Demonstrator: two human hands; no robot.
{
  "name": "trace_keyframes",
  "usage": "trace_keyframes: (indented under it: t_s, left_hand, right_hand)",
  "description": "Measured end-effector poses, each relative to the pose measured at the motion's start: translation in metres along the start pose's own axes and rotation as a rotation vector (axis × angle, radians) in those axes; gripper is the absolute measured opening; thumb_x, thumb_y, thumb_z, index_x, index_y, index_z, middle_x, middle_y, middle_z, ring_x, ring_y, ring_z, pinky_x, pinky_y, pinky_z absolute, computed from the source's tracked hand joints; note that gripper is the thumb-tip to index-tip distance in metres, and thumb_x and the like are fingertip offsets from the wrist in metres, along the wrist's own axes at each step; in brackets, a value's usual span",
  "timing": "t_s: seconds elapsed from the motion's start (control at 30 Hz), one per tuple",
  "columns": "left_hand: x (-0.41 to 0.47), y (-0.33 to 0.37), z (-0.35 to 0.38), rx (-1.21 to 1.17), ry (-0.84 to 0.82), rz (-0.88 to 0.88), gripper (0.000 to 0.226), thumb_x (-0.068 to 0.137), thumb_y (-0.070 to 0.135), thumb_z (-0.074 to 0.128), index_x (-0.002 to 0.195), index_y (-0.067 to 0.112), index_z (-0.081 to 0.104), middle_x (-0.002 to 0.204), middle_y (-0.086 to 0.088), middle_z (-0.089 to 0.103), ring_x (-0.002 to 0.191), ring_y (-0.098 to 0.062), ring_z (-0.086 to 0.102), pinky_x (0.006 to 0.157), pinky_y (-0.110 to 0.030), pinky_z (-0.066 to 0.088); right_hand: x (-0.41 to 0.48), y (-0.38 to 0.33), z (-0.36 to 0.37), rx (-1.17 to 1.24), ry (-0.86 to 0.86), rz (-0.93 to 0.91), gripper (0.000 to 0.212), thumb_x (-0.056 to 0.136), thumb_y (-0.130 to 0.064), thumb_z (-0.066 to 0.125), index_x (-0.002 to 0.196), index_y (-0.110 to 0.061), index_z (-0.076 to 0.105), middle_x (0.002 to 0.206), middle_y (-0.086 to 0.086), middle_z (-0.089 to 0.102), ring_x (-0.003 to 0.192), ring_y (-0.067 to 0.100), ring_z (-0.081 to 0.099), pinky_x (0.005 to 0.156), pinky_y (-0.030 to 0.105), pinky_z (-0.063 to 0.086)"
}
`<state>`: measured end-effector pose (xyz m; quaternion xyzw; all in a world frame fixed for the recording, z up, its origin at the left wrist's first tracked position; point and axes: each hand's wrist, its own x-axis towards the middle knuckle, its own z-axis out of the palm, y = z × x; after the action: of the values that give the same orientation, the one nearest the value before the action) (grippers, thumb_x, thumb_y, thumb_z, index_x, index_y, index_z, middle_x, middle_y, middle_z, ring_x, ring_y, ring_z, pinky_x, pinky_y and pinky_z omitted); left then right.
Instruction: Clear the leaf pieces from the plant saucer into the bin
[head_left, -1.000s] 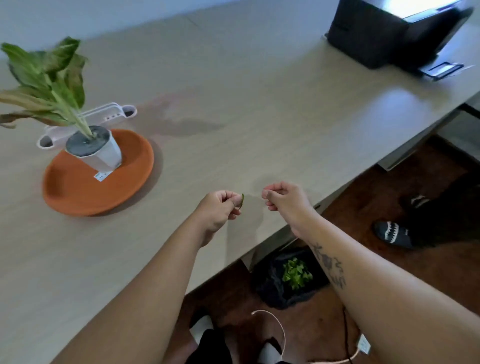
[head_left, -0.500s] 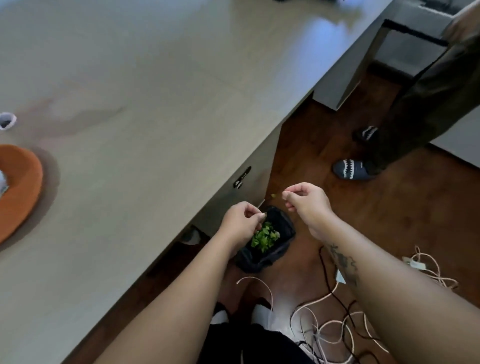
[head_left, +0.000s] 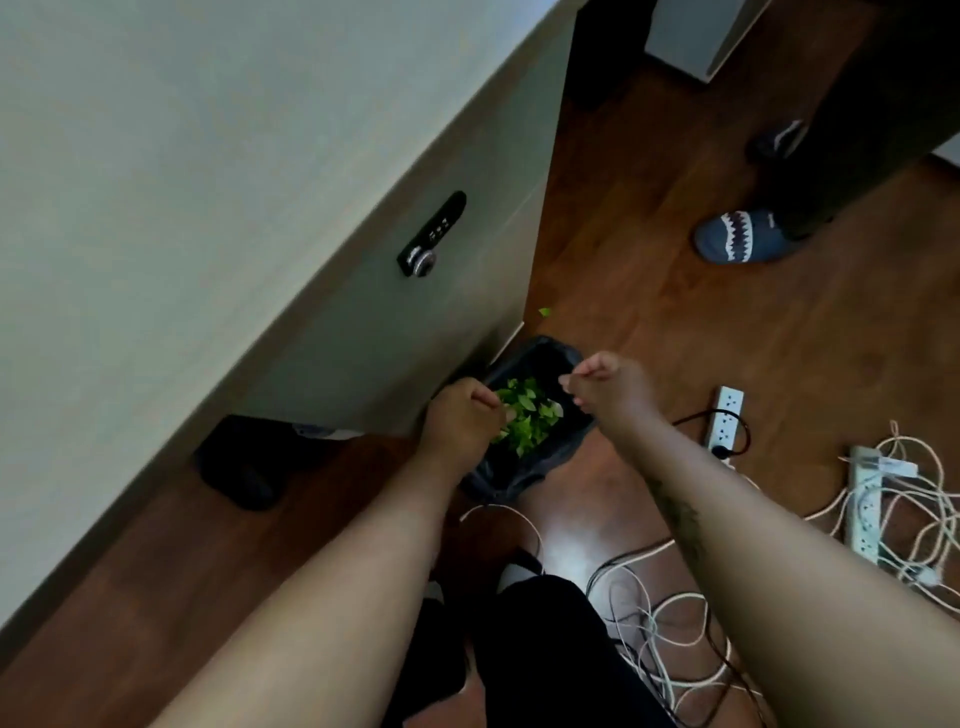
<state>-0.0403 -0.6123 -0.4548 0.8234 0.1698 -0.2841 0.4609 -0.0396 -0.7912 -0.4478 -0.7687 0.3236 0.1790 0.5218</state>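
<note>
A black-lined bin (head_left: 563, 358) stands on the floor beside the desk cabinet, holding several green leaf pieces (head_left: 527, 421). My left hand (head_left: 457, 421) hovers over the bin's left rim with thumb and fingers pinched together. The small leaf piece it pinches blends into the green pile below. My right hand (head_left: 610, 387) is over the bin's right rim, fingers curled, with nothing visible between them. One small leaf piece (head_left: 544, 312) shows just beyond the bin, apart from both hands. The saucer and plant are out of view.
The desk top (head_left: 182, 182) fills the left, with a cabinet lock (head_left: 431, 236) on its side. Power strips (head_left: 727, 415) and tangled white cables (head_left: 670, 618) lie on the wooden floor at right. Another person's slippered foot (head_left: 743, 236) stands at upper right.
My view has swung from the desk down to the floor. Both hands moved off the desk edge and lowered over the bin. The saucer has left the view.
</note>
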Motion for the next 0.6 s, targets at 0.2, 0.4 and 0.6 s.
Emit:
trace_keyframes:
  t_s: [0.2,0.4,0.6]
  left_hand:
    - [0.050,-0.040,0.020,0.039,-0.042,0.000,0.012,0.081,0.020,0.074,0.071,0.019,0.068,0.071,-0.002,0.065,0.078,-0.025,0.063,0.072,-0.034,0.050]
    - [0.063,-0.045,0.022,0.193,-0.053,0.114,0.015,0.094,0.013,0.058,0.100,0.011,0.072,0.098,-0.004,0.070,0.085,-0.013,0.059,0.068,-0.015,0.042]
    - [0.019,0.002,-0.007,0.232,0.008,0.187,0.012,0.092,0.016,0.059,0.089,0.009,0.069,0.082,-0.004,0.067,0.072,-0.014,0.060,0.057,-0.015,0.038]
  right_hand:
    - [0.041,0.047,0.029,-0.208,-0.057,-0.178,0.017,0.087,-0.017,0.066,0.070,-0.013,0.064,0.068,0.000,0.057,0.071,0.016,0.053,0.062,0.024,0.036]
    - [0.057,0.060,0.035,-0.323,0.006,-0.178,0.020,0.088,-0.005,0.058,0.073,-0.018,0.062,0.071,-0.004,0.059,0.073,0.017,0.055,0.057,0.023,0.034]
    - [0.007,0.008,0.013,-0.354,0.022,-0.161,0.017,0.094,-0.019,0.055,0.086,-0.010,0.068,0.081,0.008,0.066,0.070,0.018,0.055,0.055,0.027,0.035]
